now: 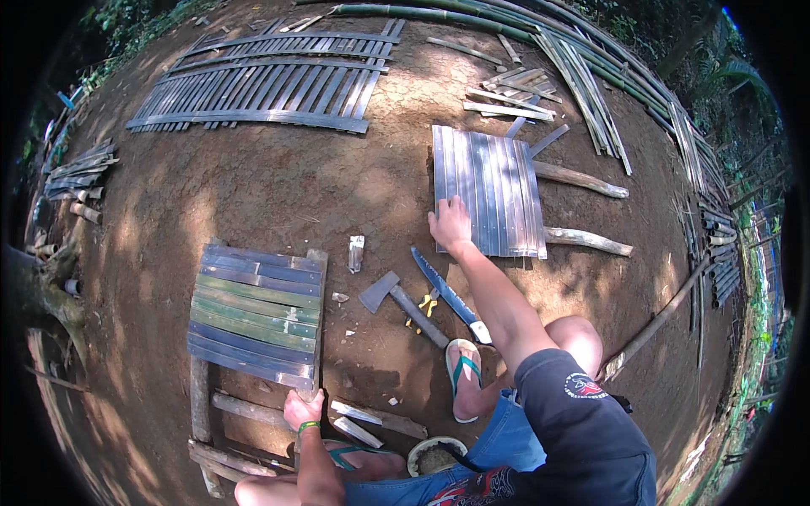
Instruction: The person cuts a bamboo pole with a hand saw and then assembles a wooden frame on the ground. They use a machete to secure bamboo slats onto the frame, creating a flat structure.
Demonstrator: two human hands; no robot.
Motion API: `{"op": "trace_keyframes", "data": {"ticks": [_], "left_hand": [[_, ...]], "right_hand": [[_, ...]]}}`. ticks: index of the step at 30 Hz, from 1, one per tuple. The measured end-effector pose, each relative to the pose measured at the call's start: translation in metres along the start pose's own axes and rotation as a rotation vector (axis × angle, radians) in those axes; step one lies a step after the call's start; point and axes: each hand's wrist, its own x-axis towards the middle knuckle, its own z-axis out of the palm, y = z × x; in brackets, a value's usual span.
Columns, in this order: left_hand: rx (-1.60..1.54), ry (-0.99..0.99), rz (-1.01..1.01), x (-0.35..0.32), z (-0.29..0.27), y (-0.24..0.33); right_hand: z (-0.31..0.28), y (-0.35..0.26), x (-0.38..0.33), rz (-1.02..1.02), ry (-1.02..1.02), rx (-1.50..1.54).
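Observation:
My left hand (303, 411) is closed round the lower right corner of a bamboo slat panel (253, 314) with green and dark strips, fixed on wooden poles. Out ahead to the right, my right hand (450, 223) grips the left edge of a second slat panel (494, 194), greyish and shiny, with two pole legs pointing right. Part of its fingers is hidden from view. Between the panels lie an axe (405, 305), a pruning saw (447, 291) with a white handle end, and yellow-handled pliers (430, 302).
A white bucket (434, 455) stands by my legs, beside split wood pieces (380, 417). A large slatted frame (270, 80) lies at the far left. Bamboo poles (472, 18) and loose strips (582, 93) lie at the far right. A small pale block (356, 253) sits on the dirt.

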Motion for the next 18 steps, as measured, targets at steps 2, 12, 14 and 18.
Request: {"op": "trace_keyframes", "data": {"ticks": [2, 12, 14, 18], "left_hand": [[0.077, -0.033, -0.017, -0.002, 0.0, 0.009], [-0.345, -0.172, -0.206, 0.002, 0.011, -0.01], [-0.345, -0.163, -0.248, 0.002, 0.019, -0.013], [-0.362, -0.238, -0.31, 0.005, 0.01, -0.006]], "right_hand": [[-0.027, 0.048, 0.071, 0.113, -0.111, -0.15], [-0.049, 0.236, 0.175, 0.996, 0.004, 0.069], [-0.04, 0.273, 0.167, 1.038, 0.001, 0.221], [-0.038, 0.297, 0.141, 0.842, -0.082, 0.213]]}}
